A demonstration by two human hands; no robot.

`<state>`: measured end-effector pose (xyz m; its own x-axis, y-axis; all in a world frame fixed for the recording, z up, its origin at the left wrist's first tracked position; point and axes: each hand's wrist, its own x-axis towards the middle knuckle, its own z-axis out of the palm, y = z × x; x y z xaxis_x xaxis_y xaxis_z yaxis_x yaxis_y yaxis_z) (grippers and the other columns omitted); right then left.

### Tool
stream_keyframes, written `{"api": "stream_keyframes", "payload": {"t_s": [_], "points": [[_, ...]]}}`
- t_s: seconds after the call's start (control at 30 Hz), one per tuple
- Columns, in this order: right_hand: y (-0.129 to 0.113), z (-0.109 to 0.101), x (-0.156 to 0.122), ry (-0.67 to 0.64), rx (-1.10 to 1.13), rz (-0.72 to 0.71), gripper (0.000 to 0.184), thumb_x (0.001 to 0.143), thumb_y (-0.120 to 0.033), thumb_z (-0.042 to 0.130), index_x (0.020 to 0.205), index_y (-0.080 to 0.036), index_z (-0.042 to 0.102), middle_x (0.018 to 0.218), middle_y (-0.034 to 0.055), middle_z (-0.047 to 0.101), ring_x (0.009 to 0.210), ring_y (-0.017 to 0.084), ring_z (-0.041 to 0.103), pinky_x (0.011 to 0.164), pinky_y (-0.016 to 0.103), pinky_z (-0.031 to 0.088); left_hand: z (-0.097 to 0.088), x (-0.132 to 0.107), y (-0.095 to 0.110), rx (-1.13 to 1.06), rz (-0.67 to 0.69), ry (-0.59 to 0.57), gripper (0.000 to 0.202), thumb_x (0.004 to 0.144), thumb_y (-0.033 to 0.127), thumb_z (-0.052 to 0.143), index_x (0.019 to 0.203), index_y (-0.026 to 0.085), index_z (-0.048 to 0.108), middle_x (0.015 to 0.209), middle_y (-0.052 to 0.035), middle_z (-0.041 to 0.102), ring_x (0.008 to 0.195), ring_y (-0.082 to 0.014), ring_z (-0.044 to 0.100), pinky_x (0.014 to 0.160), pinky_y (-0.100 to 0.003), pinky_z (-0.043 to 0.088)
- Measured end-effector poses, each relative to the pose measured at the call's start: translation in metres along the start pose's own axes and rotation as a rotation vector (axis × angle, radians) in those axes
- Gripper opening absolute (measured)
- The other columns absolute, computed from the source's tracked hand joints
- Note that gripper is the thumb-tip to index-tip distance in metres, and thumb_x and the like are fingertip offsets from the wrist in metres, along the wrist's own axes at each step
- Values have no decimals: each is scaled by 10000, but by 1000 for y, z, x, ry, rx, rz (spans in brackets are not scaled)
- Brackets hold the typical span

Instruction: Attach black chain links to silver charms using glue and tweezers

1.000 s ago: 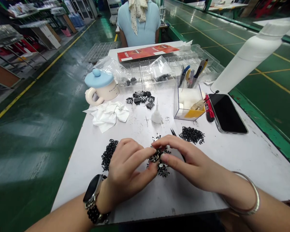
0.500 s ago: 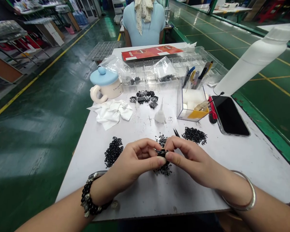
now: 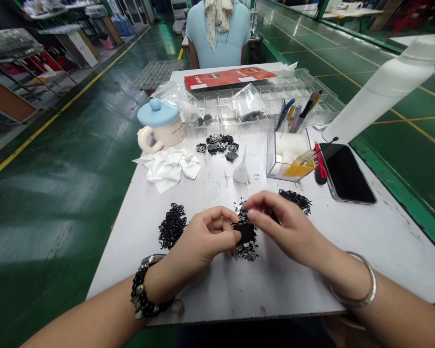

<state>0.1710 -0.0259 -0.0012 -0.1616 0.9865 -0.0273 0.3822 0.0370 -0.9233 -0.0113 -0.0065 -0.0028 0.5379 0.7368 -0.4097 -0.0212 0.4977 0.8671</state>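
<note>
My left hand pinches a flat black plastic part between thumb and fingers, above a pile of small silvery metal pieces. Just to the right, my right hand hovers with thumb and index finger slightly apart, off the part; I see nothing between them. Dark tweezers are mostly hidden beneath this hand. A heap of small black hook-like pieces lies left of my left hand. Another such heap sits beyond my right hand, partly covered by it.
Several black assembled parts lie mid-table, near a small pointed-tip bottle. A lidded mug and crumpled tissue are at left. A tool box, phone and tall white bottle stand right. A person sits ahead.
My right hand has let go of the black part and moved slightly up and right. My left hand keeps the part, its flat face now turned more into view.
</note>
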Motion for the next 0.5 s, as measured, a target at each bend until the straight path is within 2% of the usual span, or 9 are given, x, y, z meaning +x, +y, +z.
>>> {"api": "stream_keyframes", "payload": {"t_s": [0.1, 0.2, 0.27, 0.37, 0.5], "points": [[5, -3, 14, 219, -148, -2, 351, 820, -429, 571, 1072, -198, 492, 894, 31, 571, 742, 147, 535, 632, 281, 440, 2, -1, 1, -33, -24, 33, 173, 671, 160, 685, 802, 156, 571, 546, 50, 554, 517, -70, 530, 549, -196, 402], [7, -4, 31, 232, -439, 22, 513, 788, -460, 587, 1183, -164, 447, 1017, 81, 579, 755, 176, 562, 625, 312, 449, 4, -3, 3, -52, -58, 79, 177, 642, 152, 680, 775, 155, 563, 528, 59, 544, 503, -67, 523, 553, -203, 390], [7, -3, 40, 223, -577, 26, 559, 783, -472, 584, 1218, -148, 451, 1030, 102, 585, 787, 214, 573, 635, 337, 441, 5, -3, 3, -69, -71, 95, 179, 633, 151, 676, 771, 157, 563, 513, 71, 531, 493, -63, 516, 575, -215, 398], [8, 1, 53, 248, -621, 27, 473, 796, -439, 573, 1154, -134, 514, 934, 105, 608, 754, 238, 566, 618, 347, 407, 6, -3, 4, -97, -80, 100, 187, 628, 156, 677, 777, 164, 565, 500, 86, 509, 484, -61, 513, 594, -228, 402], [14, 5, 66, 279, -594, 14, 255, 813, -367, 550, 960, -159, 566, 709, 48, 576, 624, 201, 515, 564, 320, 343, 8, -3, 4, -96, -95, 105, 204, 618, 164, 686, 777, 171, 558, 519, 81, 504, 512, -77, 540, 581, -223, 386]]}}
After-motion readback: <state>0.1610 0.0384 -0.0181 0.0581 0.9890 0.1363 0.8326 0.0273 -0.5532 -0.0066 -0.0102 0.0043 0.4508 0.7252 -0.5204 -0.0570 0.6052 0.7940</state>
